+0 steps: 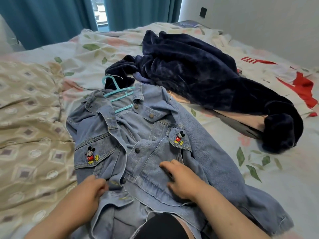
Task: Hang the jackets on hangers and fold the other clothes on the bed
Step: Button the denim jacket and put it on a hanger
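A light blue denim jacket point(151, 135) with cartoon mouse patches on both chest pockets lies face up on the bed, its front partly open. A turquoise hanger point(119, 94) sits inside its collar, hook pointing up-left. My left hand point(93, 190) pinches the left front edge of the jacket near a lower button. My right hand point(181, 178) rests on the right front panel with fingers curved over the cloth. A dark navy velvet garment point(198, 71) lies crumpled behind the jacket.
A beige patterned quilt point(29, 135) covers the bed's left side. The floral sheet point(259, 161) stretches right. A white and red garment point(296, 80) lies at the far right. Teal curtains point(51, 18) hang behind; a grey wall point(259, 18) borders the right.
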The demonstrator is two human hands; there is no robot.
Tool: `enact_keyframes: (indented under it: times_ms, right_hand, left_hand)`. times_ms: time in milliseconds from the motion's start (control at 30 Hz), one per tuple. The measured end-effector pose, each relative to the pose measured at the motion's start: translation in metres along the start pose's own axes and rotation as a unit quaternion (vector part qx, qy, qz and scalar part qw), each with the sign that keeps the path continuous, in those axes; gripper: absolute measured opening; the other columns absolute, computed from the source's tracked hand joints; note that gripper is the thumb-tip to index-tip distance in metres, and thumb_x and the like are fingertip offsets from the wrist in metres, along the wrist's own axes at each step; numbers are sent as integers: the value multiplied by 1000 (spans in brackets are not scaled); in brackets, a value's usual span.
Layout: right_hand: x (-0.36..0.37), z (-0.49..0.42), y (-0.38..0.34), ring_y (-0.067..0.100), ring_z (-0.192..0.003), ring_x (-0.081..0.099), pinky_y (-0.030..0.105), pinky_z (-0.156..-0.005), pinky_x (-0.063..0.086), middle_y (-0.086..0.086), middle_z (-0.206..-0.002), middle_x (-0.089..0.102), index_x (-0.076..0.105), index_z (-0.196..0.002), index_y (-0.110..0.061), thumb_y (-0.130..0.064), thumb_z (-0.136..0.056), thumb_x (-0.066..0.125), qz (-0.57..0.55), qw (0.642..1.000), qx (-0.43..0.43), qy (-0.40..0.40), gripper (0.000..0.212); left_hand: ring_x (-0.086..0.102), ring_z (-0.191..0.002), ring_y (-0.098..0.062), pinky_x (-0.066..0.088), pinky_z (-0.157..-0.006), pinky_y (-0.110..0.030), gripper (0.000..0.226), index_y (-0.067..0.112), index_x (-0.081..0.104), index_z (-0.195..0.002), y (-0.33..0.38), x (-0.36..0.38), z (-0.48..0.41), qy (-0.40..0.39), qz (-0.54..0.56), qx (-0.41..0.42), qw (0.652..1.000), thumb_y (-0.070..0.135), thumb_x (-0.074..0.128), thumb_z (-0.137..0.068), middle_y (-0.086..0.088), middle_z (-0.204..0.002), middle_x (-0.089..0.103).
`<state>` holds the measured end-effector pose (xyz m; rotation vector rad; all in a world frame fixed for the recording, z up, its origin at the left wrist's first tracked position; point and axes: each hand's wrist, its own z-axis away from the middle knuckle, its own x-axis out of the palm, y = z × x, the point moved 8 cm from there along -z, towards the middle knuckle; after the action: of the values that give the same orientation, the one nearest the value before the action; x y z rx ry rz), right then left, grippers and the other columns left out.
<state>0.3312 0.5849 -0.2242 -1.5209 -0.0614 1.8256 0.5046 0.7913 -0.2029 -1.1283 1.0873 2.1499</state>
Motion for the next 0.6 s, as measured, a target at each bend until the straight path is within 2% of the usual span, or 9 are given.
enact_keyframes:
  times_ms: [100, 200, 267, 333, 400, 433, 500, 533, 600]
  right_hand:
    - [-10, 8, 0, 21, -103, 57, 22, -84, 38, 0, -106, 60, 67, -116, -22, -10, -89, 63, -15, 1000, -3, 10, 30]
    - [-20, 26, 12, 19, -105, 57, 18, -83, 37, -5, -99, 55, 73, -116, -23, -13, -94, 60, 6, 999, 5, -33, 28]
    - [-27, 44, 23, 18, -101, 57, 22, -80, 42, -11, -92, 49, 74, -109, -28, -10, -90, 59, 54, 994, 16, -90, 31]
    - [-31, 59, 27, 16, -93, 58, 25, -68, 42, -15, -81, 48, 73, -103, -30, -8, -79, 57, 118, 982, 37, -144, 36]
    - [-31, 66, 21, 21, -87, 59, 27, -63, 44, -9, -79, 55, 70, -96, -25, -13, -72, 53, 158, 970, 55, -176, 32]
    - [-32, 64, 14, 26, -83, 60, 30, -62, 46, -3, -79, 59, 67, -90, -19, -16, -69, 50, 170, 968, 56, -174, 27]
    - [-37, 51, -1, 31, -78, 58, 35, -62, 48, 6, -78, 61, 60, -79, -13, -21, -67, 45, 147, 981, 46, -117, 21]
    - [-39, 40, -11, 30, -81, 59, 36, -67, 51, 6, -82, 63, 62, -81, -15, -22, -72, 45, 109, 991, 37, -75, 20]
    - [-35, 20, -27, 22, -95, 62, 33, -82, 52, 0, -98, 69, 70, -99, -22, -24, -86, 52, 15, 999, 27, -15, 22]
  left_hand:
    - [52, -82, -5, 46, -81, -33, 27, 33, 53, -75, -2, -2, 1, 10, 38, -8, 999, 13, 56, -94, 5, -85, 52]
    - [53, -83, -6, 45, -83, -34, 24, 28, 54, -74, 0, -2, 1, 17, 64, -16, 998, 14, 55, -94, 3, -84, 53]
    - [52, -83, -5, 44, -83, -32, 24, 27, 53, -72, 6, -1, 2, 13, 71, -5, 997, 16, 54, -93, 3, -83, 52]
    - [48, -81, -2, 41, -79, -26, 23, 23, 51, -68, 17, 3, 2, 7, 44, 21, 999, 30, 49, -89, 5, -82, 50]
    - [47, -79, -1, 39, -74, -25, 39, 19, 52, -65, 27, 5, 1, 18, 8, 23, 1000, 48, 42, -89, 6, -78, 48]
    - [48, -76, -1, 40, -70, -25, 47, 18, 53, -63, 30, 4, 0, 38, 4, 10, 999, 56, 43, -90, 6, -76, 49]
    - [50, -69, 0, 37, -60, -23, 47, 20, 52, -61, 38, -3, -7, 91, 14, -22, 996, 60, 52, -86, 7, -70, 52]
    - [50, -67, 0, 34, -56, -22, 41, 24, 52, -62, 45, -5, -11, 117, 26, -31, 992, 57, 57, -84, 8, -69, 53]
    - [51, -65, -2, 33, -53, -25, 31, 27, 49, -66, 58, -4, -23, 149, 64, -46, 986, 49, 62, -83, 9, -66, 55]
